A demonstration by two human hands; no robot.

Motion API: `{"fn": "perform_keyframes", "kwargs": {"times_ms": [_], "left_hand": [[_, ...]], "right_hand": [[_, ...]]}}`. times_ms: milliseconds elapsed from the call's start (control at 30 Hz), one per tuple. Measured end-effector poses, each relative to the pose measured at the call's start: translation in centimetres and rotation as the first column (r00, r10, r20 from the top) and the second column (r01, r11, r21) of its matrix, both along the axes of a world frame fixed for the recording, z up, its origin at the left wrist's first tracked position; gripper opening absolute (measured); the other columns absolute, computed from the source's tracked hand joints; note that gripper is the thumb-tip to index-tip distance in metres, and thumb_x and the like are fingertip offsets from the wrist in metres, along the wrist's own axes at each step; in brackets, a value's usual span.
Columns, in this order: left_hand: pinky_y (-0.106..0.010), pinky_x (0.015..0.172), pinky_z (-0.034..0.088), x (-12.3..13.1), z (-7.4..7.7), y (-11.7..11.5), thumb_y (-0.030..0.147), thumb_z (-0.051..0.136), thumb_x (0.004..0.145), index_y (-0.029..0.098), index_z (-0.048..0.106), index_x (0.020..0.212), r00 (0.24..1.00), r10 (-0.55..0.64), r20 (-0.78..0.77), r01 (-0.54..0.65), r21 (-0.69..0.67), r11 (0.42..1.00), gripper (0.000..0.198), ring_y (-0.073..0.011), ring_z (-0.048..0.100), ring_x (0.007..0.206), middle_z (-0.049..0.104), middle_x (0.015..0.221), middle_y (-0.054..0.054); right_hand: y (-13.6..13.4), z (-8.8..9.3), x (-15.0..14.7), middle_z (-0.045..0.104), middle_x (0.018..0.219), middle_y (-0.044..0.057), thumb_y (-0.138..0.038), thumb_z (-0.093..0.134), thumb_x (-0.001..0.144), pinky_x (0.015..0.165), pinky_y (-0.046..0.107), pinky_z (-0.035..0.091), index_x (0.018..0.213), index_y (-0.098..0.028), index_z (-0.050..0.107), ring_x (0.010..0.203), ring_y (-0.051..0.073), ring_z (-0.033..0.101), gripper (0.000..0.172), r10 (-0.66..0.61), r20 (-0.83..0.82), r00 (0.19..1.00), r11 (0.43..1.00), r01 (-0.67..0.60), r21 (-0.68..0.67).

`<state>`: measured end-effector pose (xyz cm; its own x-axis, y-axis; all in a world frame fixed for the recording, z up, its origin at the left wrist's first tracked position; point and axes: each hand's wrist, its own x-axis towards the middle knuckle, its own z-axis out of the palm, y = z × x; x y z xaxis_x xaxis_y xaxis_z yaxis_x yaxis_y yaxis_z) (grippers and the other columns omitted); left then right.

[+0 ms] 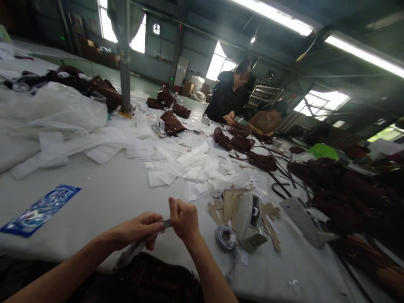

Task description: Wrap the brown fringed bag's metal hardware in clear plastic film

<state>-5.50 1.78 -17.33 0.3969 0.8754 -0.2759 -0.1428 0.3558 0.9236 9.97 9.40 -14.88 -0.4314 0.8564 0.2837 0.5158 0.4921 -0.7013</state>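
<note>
A thin grey strip (128, 255), perhaps wrapping film or soft paper, stretches between my two hands over the table's front edge. My left hand (147, 227) pinches it, and its loose end hangs down to the left. Closed in a fist with the thumb up, my right hand (184, 216) grips the other end. Just below them, a dark brown leather bag (158, 277) lies at the bottom edge, partly hidden by my forearms. To the right of my right hand sit a coiled grey roll (225, 237) and a pale grey dispenser-like stand (249, 221).
White paper sheets (189, 168) spread over the table middle, with brown card strips (232, 202) beside the stand. A blue printed packet (41, 210) lies left. Brown bags (347, 189) pile up at right. Two people (230, 97) work across the table, near a metal post (124, 63).
</note>
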Motion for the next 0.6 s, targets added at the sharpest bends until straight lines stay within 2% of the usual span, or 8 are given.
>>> {"fn": "perform_keyframes", "kwargs": {"times_ms": [67, 167, 233, 300, 433, 533, 600], "left_hand": [[-0.019, 0.047, 0.035, 0.1, -0.4, 0.1, 0.049, 0.057, 0.084, 0.019, 0.046, 0.077, 0.998, 0.009, 0.066, -0.008, -0.013, 1.0, 0.033, -0.0085, 0.046, 0.047, 0.047, 0.055, 0.007], [-0.018, 0.037, 0.024, 0.6, -1.2, 0.2, 0.052, 0.054, 0.084, 0.02, 0.043, 0.076, 0.997, 0.039, 0.061, -0.039, -0.014, 0.999, 0.035, -0.0053, 0.028, 0.038, 0.038, 0.05, 0.01], [-0.019, 0.035, 0.016, 1.0, -1.6, 0.5, 0.056, 0.051, 0.084, 0.021, 0.041, 0.075, 0.996, 0.094, 0.005, -0.095, 0.026, 0.995, 0.038, -0.0051, 0.018, 0.037, 0.029, 0.048, 0.012], [-0.02, 0.036, 0.014, 1.2, -2.0, 1.0, 0.059, 0.05, 0.084, 0.021, 0.04, 0.073, 0.985, 0.168, -0.049, -0.164, 0.085, 0.983, 0.04, -0.0055, 0.016, 0.038, 0.026, 0.048, 0.013], [-0.02, 0.042, 0.017, 1.1, -3.0, 2.1, 0.062, 0.055, 0.079, 0.018, 0.044, 0.069, 0.95, 0.284, -0.129, -0.258, 0.187, 0.948, 0.046, -0.0057, 0.024, 0.046, 0.032, 0.053, 0.01], [-0.021, 0.042, 0.017, 0.9, -3.7, 2.3, 0.069, 0.05, 0.077, 0.017, 0.051, 0.071, 0.954, 0.256, -0.155, -0.225, 0.19, 0.956, 0.053, -0.0063, 0.025, 0.043, 0.033, 0.048, 0.01], [-0.021, 0.039, 0.017, 0.9, -3.9, 2.1, 0.074, 0.041, 0.078, 0.017, 0.054, 0.076, 0.967, 0.205, -0.149, -0.181, 0.16, 0.97, 0.059, -0.0067, 0.022, 0.038, 0.031, 0.044, 0.011]], "right_hand": [[0.5, -0.1, -0.4, 0.053, 0.049, -0.001, -0.049, 0.041, 0.092, 0.052, 0.025, 0.026, 0.061, -0.018, 0.063, 0.047, 0.01, 0.045, 0.049, -0.067, -0.118, 0.991, 0.993, 0.055, -0.103], [1.1, -0.4, -0.9, 0.047, 0.044, -0.004, -0.053, 0.046, 0.087, 0.049, 0.025, 0.029, 0.062, -0.017, 0.065, 0.044, 0.01, 0.042, 0.048, -0.217, -0.282, 0.934, 0.95, 0.136, -0.281], [1.4, -0.7, -1.3, 0.044, 0.042, -0.005, -0.055, 0.052, 0.082, 0.045, 0.024, 0.029, 0.061, -0.016, 0.064, 0.041, 0.01, 0.04, 0.046, -0.335, -0.372, 0.865, 0.896, 0.17, -0.41], [1.9, -1.1, -1.8, 0.041, 0.04, -0.007, -0.055, 0.056, 0.077, 0.04, 0.024, 0.026, 0.063, -0.016, 0.062, 0.037, 0.009, 0.036, 0.042, -0.446, -0.439, 0.78, 0.824, 0.167, -0.541], [2.6, -1.9, -2.8, 0.039, 0.039, -0.01, -0.051, 0.059, 0.072, 0.036, 0.023, 0.021, 0.07, -0.017, 0.059, 0.032, 0.008, 0.031, 0.034, -0.606, -0.485, 0.63, 0.655, 0.05, -0.754], [2.8, -2.6, -3.5, 0.036, 0.036, -0.011, -0.048, 0.057, 0.07, 0.036, 0.022, 0.025, 0.07, -0.019, 0.054, 0.032, 0.008, 0.031, 0.029, -0.677, -0.477, 0.56, 0.534, -0.071, -0.842], [2.8, -3.0, -3.8, 0.032, 0.035, -0.012, -0.048, 0.054, 0.07, 0.036, 0.022, 0.026, 0.071, -0.021, 0.051, 0.031, 0.009, 0.03, 0.027, -0.703, -0.477, 0.527, 0.476, -0.149, -0.867]]}}
